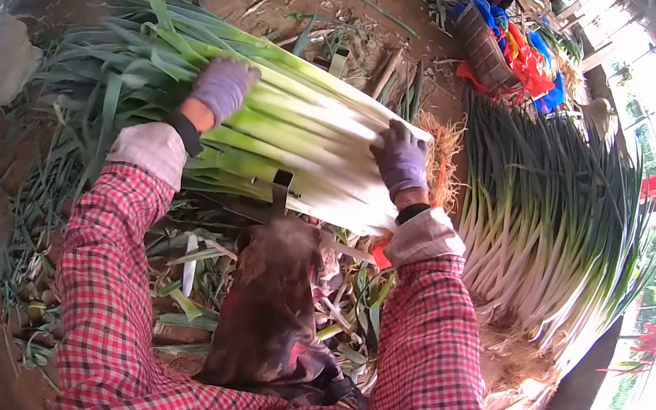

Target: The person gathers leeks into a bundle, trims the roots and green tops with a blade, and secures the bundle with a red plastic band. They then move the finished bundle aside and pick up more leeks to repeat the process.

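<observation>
A large bundle of leeks (297, 127) lies crosswise before me, green leaves to the left, white stalks and roots to the right. My left hand (224, 88), in a purple-grey glove, rests on the green part near the upper edge, its fingers partly blurred. On the white stalks close to the roots is my right hand (402, 158), gloved alike, fingers spread over the top. A metal bracket (281, 189) stands up against the bundle's near edge. Whether either palm grips any stalk is hidden.
More leeks (557, 224) are heaped at the right. Behind them stands a basket (487, 48) with red and blue material. A pale sack (2, 59) sits at the far left. Loose leaves litter the ground, and a dark cloth (269, 307) covers my lap.
</observation>
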The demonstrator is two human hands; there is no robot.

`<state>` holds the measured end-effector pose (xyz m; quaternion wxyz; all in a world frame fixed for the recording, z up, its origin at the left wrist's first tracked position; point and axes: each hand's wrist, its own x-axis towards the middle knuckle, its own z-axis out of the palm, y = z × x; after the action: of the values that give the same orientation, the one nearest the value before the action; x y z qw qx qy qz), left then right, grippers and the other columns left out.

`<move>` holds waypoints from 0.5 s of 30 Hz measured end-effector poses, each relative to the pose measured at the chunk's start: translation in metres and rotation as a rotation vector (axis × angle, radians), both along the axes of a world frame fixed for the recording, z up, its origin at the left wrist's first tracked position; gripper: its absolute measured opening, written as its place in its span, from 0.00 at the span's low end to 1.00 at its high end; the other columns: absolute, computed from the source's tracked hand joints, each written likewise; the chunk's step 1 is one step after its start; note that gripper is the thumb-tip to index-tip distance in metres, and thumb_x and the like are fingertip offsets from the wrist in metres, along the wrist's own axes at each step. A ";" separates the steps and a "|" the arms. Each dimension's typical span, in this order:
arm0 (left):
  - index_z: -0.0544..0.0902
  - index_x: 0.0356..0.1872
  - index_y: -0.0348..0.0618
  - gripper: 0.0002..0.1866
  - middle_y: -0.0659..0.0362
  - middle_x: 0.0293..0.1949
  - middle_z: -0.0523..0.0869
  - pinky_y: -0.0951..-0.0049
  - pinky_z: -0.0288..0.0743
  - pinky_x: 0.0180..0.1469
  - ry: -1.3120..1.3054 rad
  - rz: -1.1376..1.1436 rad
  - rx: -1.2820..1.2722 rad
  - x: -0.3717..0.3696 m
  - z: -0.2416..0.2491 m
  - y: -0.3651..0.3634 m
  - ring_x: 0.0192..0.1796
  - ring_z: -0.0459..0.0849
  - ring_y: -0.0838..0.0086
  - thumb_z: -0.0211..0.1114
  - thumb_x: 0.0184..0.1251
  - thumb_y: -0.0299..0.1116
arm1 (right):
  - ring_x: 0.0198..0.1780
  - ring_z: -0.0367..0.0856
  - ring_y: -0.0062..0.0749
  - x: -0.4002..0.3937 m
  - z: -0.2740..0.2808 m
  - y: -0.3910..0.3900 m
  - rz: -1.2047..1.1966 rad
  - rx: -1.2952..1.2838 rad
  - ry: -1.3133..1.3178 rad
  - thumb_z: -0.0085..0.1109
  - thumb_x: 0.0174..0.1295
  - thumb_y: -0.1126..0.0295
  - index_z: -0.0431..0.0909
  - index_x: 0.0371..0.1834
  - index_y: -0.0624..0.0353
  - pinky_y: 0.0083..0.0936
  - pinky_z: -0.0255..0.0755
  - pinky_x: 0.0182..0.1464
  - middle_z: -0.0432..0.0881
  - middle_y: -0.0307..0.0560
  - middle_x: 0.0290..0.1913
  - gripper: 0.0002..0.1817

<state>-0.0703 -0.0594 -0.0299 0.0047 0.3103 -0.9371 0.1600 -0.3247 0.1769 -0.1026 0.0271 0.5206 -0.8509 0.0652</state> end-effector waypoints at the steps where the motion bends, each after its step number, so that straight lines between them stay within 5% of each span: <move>1: 0.78 0.50 0.49 0.15 0.54 0.49 0.82 0.54 0.73 0.54 -0.001 -0.044 -0.016 -0.003 -0.011 0.000 0.52 0.82 0.59 0.55 0.63 0.26 | 0.71 0.62 0.36 0.006 -0.009 0.002 -0.043 -0.058 0.013 0.63 0.59 0.52 0.76 0.55 0.44 0.59 0.50 0.70 0.64 0.40 0.70 0.22; 6: 0.76 0.53 0.50 0.15 0.55 0.49 0.82 0.51 0.71 0.55 -0.084 -0.069 -0.056 -0.017 -0.020 -0.009 0.53 0.81 0.60 0.54 0.64 0.30 | 0.76 0.52 0.46 0.000 0.012 0.006 -0.003 0.015 -0.176 0.62 0.60 0.49 0.71 0.62 0.46 0.63 0.39 0.72 0.59 0.49 0.73 0.29; 7: 0.76 0.53 0.51 0.16 0.56 0.49 0.82 0.51 0.70 0.58 -0.035 -0.136 -0.130 -0.017 -0.024 -0.013 0.53 0.81 0.62 0.54 0.65 0.30 | 0.77 0.51 0.46 0.003 0.022 0.001 0.028 0.017 -0.132 0.56 0.62 0.43 0.64 0.69 0.45 0.61 0.38 0.73 0.57 0.50 0.74 0.35; 10: 0.75 0.54 0.53 0.15 0.58 0.49 0.82 0.47 0.62 0.65 -0.109 -0.203 -0.094 -0.033 -0.025 -0.020 0.55 0.80 0.64 0.53 0.66 0.30 | 0.76 0.53 0.50 0.006 0.030 -0.032 0.073 -0.231 -0.137 0.51 0.64 0.41 0.56 0.74 0.47 0.58 0.38 0.73 0.57 0.56 0.74 0.39; 15: 0.73 0.61 0.57 0.20 0.59 0.51 0.80 0.39 0.46 0.71 -0.314 -0.260 -0.199 -0.040 -0.011 -0.014 0.58 0.79 0.67 0.50 0.69 0.31 | 0.76 0.53 0.42 0.007 -0.011 -0.071 -0.112 -0.075 -0.144 0.36 0.70 0.42 0.58 0.74 0.45 0.59 0.39 0.73 0.59 0.48 0.74 0.33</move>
<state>-0.1107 -0.0729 -0.0413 -0.0899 0.1564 -0.9381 0.2958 -0.3179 0.1054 -0.1139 -0.0108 0.4650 -0.8753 0.1327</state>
